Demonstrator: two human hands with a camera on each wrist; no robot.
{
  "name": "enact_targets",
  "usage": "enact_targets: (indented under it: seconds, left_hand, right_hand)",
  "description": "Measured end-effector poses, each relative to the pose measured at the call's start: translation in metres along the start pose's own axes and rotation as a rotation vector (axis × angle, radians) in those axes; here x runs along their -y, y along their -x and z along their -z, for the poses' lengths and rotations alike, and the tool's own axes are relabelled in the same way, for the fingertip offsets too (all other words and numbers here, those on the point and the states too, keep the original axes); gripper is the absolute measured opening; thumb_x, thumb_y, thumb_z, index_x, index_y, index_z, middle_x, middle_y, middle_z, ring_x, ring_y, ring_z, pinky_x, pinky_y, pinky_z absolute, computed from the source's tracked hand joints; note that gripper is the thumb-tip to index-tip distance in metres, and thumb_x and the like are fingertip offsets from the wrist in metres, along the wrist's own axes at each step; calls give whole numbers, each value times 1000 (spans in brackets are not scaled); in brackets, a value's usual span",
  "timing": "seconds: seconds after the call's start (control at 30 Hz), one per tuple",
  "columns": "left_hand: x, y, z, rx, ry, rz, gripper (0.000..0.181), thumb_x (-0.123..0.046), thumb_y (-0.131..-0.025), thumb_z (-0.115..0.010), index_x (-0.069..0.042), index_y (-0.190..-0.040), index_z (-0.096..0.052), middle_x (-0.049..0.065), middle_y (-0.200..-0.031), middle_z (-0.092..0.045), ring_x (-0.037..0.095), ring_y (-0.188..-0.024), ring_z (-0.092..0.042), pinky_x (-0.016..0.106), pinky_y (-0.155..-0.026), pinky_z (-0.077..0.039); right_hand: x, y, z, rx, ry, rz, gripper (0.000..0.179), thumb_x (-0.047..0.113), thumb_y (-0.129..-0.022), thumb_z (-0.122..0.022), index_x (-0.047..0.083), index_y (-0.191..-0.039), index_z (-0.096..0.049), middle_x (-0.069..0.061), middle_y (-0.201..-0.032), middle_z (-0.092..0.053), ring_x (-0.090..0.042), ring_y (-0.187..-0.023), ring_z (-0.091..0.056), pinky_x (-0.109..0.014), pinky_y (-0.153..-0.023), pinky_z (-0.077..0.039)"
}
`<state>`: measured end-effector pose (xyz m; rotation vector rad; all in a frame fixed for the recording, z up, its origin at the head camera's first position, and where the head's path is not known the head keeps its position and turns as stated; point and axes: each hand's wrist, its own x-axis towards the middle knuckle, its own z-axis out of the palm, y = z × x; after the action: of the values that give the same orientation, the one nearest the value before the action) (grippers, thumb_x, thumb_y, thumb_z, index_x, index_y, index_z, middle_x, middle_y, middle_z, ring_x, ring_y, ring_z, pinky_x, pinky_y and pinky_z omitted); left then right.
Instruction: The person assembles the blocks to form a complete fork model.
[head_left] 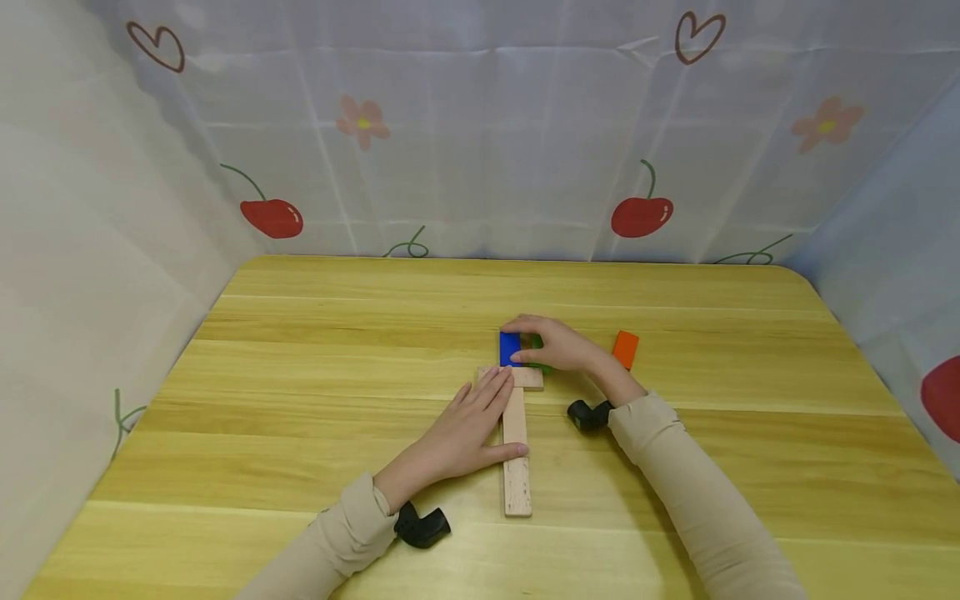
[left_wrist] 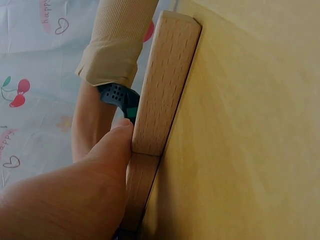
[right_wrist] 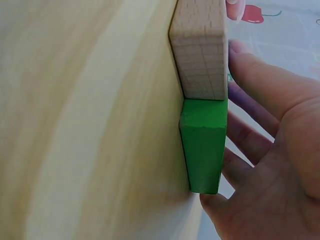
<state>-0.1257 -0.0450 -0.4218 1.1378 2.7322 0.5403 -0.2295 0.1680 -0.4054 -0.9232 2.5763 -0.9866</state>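
In the head view, my left hand (head_left: 461,429) lies over a line of plain wooden blocks (head_left: 517,487), its fingers fairly straight. Its fingertips rest on a crosswise wooden block (head_left: 529,379) at the line's far end. My right hand (head_left: 558,343) arches over a blue block (head_left: 508,350), with the thumb at its near edge and a finger at its far edge. Beside the blue one sits a green block (right_wrist: 202,150), touching the crosswise block in the right wrist view and partly hidden by the hand in the head view. The left wrist view shows a seam between two end-to-end blocks (left_wrist: 167,85).
An orange block (head_left: 626,349) lies on the wooden table (head_left: 300,383), to the right of the right hand. Black wrist devices (head_left: 423,527) are worn under both cuffs. A printed curtain (head_left: 480,150) hangs behind the table's far edge.
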Motion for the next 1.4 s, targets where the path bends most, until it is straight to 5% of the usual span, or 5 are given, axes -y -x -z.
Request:
enact_targets:
  seconds: [0.37,0.57,0.8,1.13,1.4]
  left_hand:
    - [0,0,0,4,5,-1,92,-62,-90,-44,-4,-150,-7,8,-155,-1,21,-140,4,50,-108,-10]
    - [1,-1,-3,8,3,3,93,-64,-89,-42,-5,-150,-6,8,-156,-1,21,-140,5,48,-109,-9]
    - [1,-1,-4,1,-1,8,93,-64,-89,-43,-5,-150,-5,8,-155,0,21,-140,5,47,-109,-8]
    - [2,1,-4,1,3,6,93,-64,-89,-43,-5,-150,-5,8,-155,0,20,-140,5,47,-109,-7]
    - [2,0,-3,3,-2,9,93,-64,-89,-42,-5,-150,-4,8,-156,0,21,-140,5,47,-109,-7]
  right_hand:
    - [1,5,2,-2,-22,-27,56,17,-92,-62,-1,-140,-41,-20,-143,-36,-36,-137,-16,-53,-106,-17]
    - [1,28,21,-145,-36,-85,58,20,-93,-61,-1,-142,-38,-27,-146,-24,-38,-135,-20,-55,-104,-20]
    - [-22,76,52,-325,-18,-180,49,17,-93,-61,-4,-135,-47,-25,-139,-39,-39,-131,-30,-56,-102,-25]
    - [-51,120,55,-169,43,-286,63,22,-91,-64,-14,-136,-36,-33,-140,-30,-49,-128,-24,-58,-101,-22]
    - [-54,121,50,-222,-18,-292,58,20,-90,-65,-10,-133,-41,-31,-137,-36,-45,-127,-28,-56,-102,-22]
